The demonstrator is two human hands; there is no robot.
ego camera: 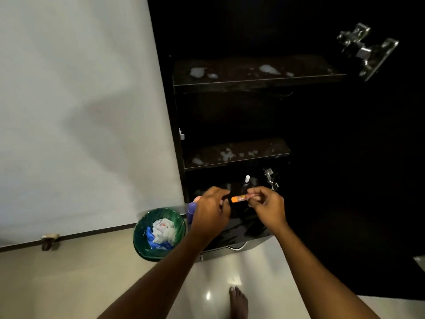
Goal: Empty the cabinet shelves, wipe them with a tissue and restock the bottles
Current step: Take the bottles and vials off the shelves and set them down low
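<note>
The black cabinet stands open in front of me. Its upper shelf and middle shelf hold no bottles and show pale dusty smears. Both hands meet in front of the bottom compartment. My right hand pinches a small orange tube held sideways. My left hand is closed at the tube's left end, its fingers curled. A dark bottle with a white cap stands in the bottom compartment behind the tube. A purple bottle and something pink show just left of my left hand.
A green bin with crumpled white and blue waste sits on the floor left of the cabinet, against the white wall. Chrome hinges stick out on the right. My bare foot is on the glossy floor.
</note>
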